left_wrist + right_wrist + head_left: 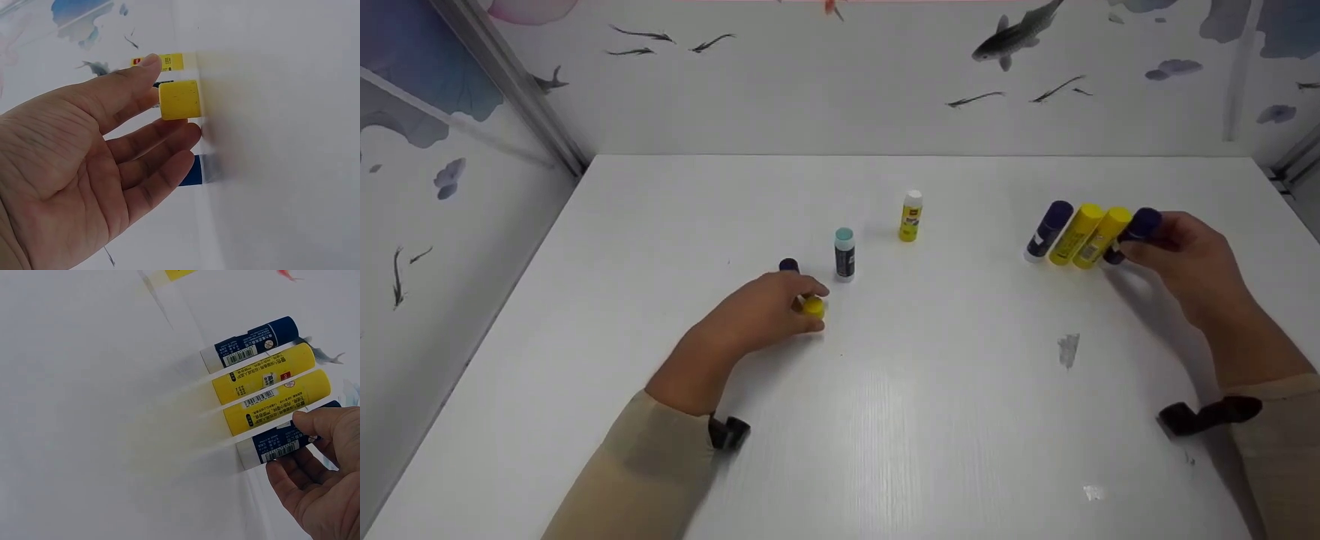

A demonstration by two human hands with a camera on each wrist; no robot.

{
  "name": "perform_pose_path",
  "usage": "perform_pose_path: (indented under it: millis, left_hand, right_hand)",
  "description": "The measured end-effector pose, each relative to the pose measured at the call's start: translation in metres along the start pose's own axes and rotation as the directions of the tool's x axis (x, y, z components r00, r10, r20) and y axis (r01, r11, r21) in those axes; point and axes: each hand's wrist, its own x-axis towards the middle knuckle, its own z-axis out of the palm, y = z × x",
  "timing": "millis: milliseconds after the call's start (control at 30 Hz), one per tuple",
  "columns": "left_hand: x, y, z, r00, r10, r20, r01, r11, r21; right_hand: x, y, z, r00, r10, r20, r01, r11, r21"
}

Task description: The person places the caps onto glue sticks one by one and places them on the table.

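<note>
My left hand [761,311] is around a small yellow cap [180,100] standing on the table, thumb and fingers spread on either side; whether they touch it is unclear. A navy cap [789,265] stands just beyond those fingers. My right hand [1200,266] pinches a navy glue stick [278,444] between thumb and fingers, at the right end of a row. Beside it stand two yellow glue sticks [1102,237] and another navy glue stick [1048,230], all upright and capped. Between the hands stand an uncapped navy glue stick [845,256] with a teal top and an uncapped yellow glue stick [910,216] with a white top.
The white table [945,420] runs back to a panel wall [840,97] printed with fish, with another panel [442,247] at the left. A grey smudge [1068,350] marks the tabletop in front of the row. Black straps [729,433] are on both wrists.
</note>
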Motion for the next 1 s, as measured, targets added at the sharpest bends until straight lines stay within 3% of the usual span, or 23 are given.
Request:
perform_pose_path:
  millis: [400,600,1000]
  left_hand:
    - [0.0008,0.0036,0.0012,1.0,-0.005,-0.024,0.006,0.998,0.059]
    - [0.0015,0.0044,0.0018,1.0,-0.003,-0.023,0.004,0.998,0.057]
    - [0.0026,0.0034,0.0024,1.0,0.011,-0.019,-0.011,1.0,0.028]
  right_hand:
    - [0.0004,0.0001,-0.0004,1.0,-0.004,0.005,0.004,1.0,-0.013]
    - [-0.0021,0.0003,-0.0007,1.0,-0.03,0.007,0.03,1.0,-0.005]
    - [-0.0049,0.001,-0.005,1.0,-0.007,-0.006,0.008,0.999,0.041]
